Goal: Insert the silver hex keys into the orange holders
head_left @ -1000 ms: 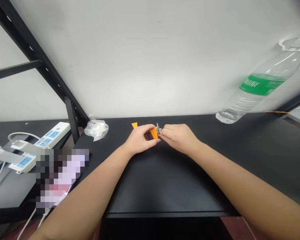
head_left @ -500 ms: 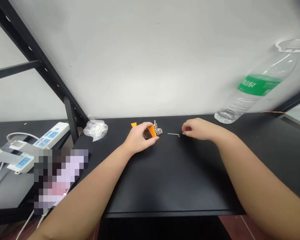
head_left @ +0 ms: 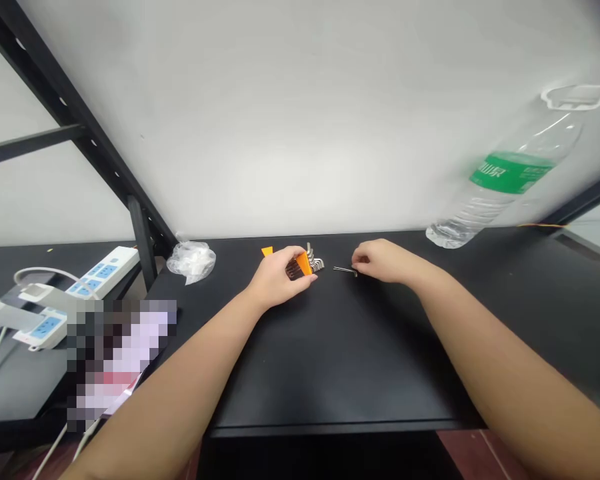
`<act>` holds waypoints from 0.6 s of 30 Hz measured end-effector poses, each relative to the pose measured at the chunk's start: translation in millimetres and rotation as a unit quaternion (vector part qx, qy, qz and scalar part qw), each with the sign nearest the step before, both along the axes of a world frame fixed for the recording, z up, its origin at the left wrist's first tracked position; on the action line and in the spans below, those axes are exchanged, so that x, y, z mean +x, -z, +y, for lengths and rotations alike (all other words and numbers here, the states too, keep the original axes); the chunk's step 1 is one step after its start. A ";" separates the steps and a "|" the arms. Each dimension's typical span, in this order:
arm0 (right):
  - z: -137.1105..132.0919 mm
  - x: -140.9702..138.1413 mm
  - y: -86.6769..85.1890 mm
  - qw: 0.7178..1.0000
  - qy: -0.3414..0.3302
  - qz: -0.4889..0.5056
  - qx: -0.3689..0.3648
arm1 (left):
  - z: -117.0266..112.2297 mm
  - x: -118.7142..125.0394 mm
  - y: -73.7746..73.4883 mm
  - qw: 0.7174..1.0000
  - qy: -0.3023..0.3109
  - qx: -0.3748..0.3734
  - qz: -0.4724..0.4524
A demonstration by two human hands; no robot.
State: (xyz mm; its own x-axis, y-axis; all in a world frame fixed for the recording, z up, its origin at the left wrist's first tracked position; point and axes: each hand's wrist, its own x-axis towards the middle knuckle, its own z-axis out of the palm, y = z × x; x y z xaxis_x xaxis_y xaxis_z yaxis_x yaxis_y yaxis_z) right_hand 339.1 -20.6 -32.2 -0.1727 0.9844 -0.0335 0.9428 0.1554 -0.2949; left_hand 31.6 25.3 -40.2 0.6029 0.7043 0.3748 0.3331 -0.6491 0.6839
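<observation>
My left hand [head_left: 279,279] is closed round an orange holder [head_left: 305,263] with several metal hex keys [head_left: 317,263] sticking out of its right side. It rests on the black table [head_left: 330,360] near the back wall. A small loose hex key [head_left: 344,269] lies flat on the table just right of the set. My right hand [head_left: 383,261] has its fingers curled, and the fingertips pinch the right, bent end of that loose key.
A clear water bottle with a green label [head_left: 505,175] stands at the back right. A crumpled plastic bag [head_left: 192,259] and a small orange piece [head_left: 267,251] lie at the back left. White power strips [head_left: 98,272] with cables lie on the left shelf beside a black frame post [head_left: 141,248].
My right hand drew the small hex key out of the set and laid it on the table, moved off right, then came back left onto its end. My left hand kept its hold.
</observation>
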 end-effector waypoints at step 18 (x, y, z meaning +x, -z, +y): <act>-26.0 -66.1 -29.7 0.976 -0.127 0.136 0.114 | 2.2 -0.6 2.4 1.000 0.005 0.014 -0.020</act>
